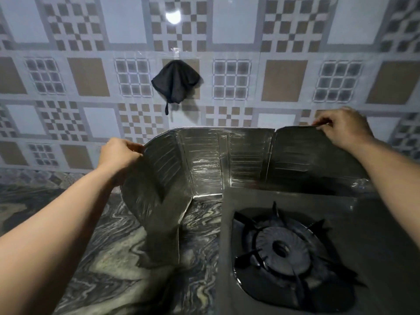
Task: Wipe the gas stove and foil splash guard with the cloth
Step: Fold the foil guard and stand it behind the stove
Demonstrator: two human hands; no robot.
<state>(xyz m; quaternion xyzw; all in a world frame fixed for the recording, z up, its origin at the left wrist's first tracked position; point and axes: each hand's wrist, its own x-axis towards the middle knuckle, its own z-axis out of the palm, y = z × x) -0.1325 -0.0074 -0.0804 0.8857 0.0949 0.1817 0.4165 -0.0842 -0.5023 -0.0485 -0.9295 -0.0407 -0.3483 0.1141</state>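
While arms reach forward, both hands (120, 153) pinch the foil splash guard (204, 155).

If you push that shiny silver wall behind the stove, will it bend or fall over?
The foil splash guard looks thin and creased into folding panels, so it would probably bend easily. It likely weighs little and could tip; the left hand and right hand each pinch its top edge.
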